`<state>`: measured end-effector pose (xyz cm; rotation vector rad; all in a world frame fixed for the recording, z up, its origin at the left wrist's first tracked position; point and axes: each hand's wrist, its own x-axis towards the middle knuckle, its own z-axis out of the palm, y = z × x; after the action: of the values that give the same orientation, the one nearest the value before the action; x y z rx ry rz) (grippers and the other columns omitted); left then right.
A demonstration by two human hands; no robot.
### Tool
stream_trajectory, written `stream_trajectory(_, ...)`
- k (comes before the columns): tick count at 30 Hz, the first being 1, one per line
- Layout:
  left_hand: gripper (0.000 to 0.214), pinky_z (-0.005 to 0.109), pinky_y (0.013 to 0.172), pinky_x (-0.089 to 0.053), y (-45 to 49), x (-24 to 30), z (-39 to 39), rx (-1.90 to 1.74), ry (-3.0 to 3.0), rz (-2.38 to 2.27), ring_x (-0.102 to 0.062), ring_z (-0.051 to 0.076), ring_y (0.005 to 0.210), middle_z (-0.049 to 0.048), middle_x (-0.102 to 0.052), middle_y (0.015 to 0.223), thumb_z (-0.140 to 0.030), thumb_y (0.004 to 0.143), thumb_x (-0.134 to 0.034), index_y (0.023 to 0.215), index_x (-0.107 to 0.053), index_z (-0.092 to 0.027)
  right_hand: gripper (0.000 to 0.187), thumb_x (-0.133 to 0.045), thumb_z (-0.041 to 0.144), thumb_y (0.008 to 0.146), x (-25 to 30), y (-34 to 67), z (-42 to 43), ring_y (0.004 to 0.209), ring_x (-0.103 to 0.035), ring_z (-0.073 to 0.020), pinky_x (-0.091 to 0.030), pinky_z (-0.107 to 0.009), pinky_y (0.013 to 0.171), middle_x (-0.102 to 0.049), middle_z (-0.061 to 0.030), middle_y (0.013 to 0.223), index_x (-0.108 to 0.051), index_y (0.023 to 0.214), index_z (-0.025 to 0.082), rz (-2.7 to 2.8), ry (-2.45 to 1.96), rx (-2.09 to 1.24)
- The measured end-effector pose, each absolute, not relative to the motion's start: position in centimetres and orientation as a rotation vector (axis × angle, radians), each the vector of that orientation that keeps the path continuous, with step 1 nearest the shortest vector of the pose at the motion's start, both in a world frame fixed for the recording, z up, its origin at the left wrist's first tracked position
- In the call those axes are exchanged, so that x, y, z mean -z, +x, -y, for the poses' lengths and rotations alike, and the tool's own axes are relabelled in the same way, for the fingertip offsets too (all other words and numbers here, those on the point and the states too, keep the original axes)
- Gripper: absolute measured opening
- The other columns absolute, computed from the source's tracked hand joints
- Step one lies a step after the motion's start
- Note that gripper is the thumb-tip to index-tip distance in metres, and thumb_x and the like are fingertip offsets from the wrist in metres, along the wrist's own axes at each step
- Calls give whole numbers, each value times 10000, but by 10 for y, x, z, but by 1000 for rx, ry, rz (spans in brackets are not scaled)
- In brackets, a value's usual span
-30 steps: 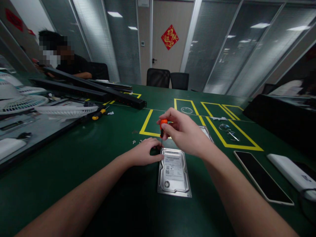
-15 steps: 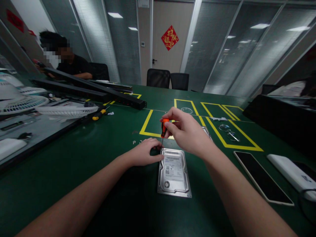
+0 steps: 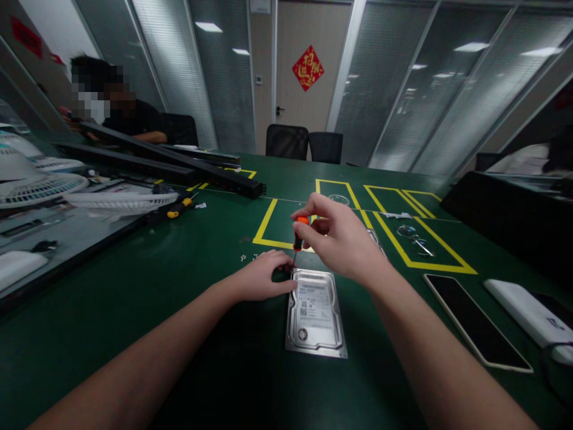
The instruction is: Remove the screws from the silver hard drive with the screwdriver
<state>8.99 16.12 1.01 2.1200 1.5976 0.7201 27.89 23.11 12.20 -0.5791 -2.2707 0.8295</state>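
Note:
A silver hard drive (image 3: 316, 310) with a white label lies flat on the green table in front of me. At its far left corner is my left hand (image 3: 264, 276), thumb pressed on the near edge and fingers curled round the corner, steadying the drive. Above that same corner, my right hand (image 3: 333, 236) pinches the handle of an orange and black screwdriver (image 3: 298, 240). Its thin shaft points down to the corner of the drive; the tip is partly hidden by my left fingers. Several tiny screws (image 3: 244, 258) lie on the table just beyond my left hand.
Right of the drive lie a phone (image 3: 474, 319), a white power bank (image 3: 532, 316) and eyeglasses (image 3: 416, 240). Leftward are a yellow and black screwdriver (image 3: 179, 208), long black bars (image 3: 215, 176) and white fan parts (image 3: 120, 202). A person (image 3: 129, 122) sits at far left.
The screwdriver handle has turned a little in my right fingers, which now cover more of its orange part. My left hand and the hard drive stay where they were.

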Motion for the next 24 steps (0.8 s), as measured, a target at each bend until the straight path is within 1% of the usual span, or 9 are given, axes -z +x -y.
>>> stream_trajectory(3,412,429,971,-508,90,-10,-162,-716,2120,-1599,-636,284,1090,106,-698,1144,-508,895,-707,1146,-697,-181,60,-631,248,947,-123,279,-230,623,-553,-118,-418,-297,604,-677,-2,862,-578,929,228,2267,-565,-826)
stream_trajectory(6,414,428,969,-509,90,-10,-162,-719,2122,-1598,-637,284,1089,108,-700,1148,-513,894,-709,1143,-697,-183,113,-638,231,932,-125,278,-228,627,-535,-104,-406,-287,596,-684,-6,917,-543,873,222,2264,-547,-834)
stream_trajectory(12,412,429,961,-512,90,-10,-160,-720,2127,-1595,-640,282,1076,106,-702,1135,-516,896,-706,1139,-695,-183,156,-618,214,939,-125,277,-228,782,-615,-149,-481,-306,686,-695,-15,960,-498,842,229,2238,-488,-863)
stream_trajectory(14,413,428,960,-512,89,-10,-160,-720,2124,-1595,-639,282,1082,103,-700,1139,-516,896,-706,1150,-693,-191,164,-617,215,943,-124,277,-229,797,-626,-158,-494,-313,695,-698,-21,956,-492,838,230,2234,-496,-865)
stream_trajectory(17,406,423,950,-513,89,-10,-160,-722,2127,-1594,-637,282,1078,102,-697,1134,-516,894,-708,1144,-694,-197,156,-638,246,945,-122,277,-231,736,-621,-150,-489,-310,655,-687,-16,910,-510,859,231,2239,-525,-866)
stream_trajectory(21,375,420,943,-512,90,-12,-160,-720,2126,-1597,-636,275,1058,96,-695,1110,-490,893,-711,1123,-697,-194,122,-652,262,940,-119,275,-233,633,-609,-133,-473,-296,595,-633,22,785,-537,911,234,2221,-567,-900)
stream_trajectory(22,376,422,950,-510,90,-12,-160,-718,2123,-1601,-635,275,1061,97,-695,1113,-487,893,-711,1125,-697,-191,114,-644,260,944,-118,274,-233,623,-618,-131,-476,-294,588,-633,26,788,-535,926,234,2213,-571,-923)
stream_trajectory(24,390,426,965,-509,91,-12,-160,-715,2118,-1603,-634,279,1081,103,-695,1130,-497,892,-707,1129,-697,-187,93,-615,258,963,-119,274,-233,622,-649,-128,-493,-295,582,-663,16,862,-525,965,233,2203,-560,-996)
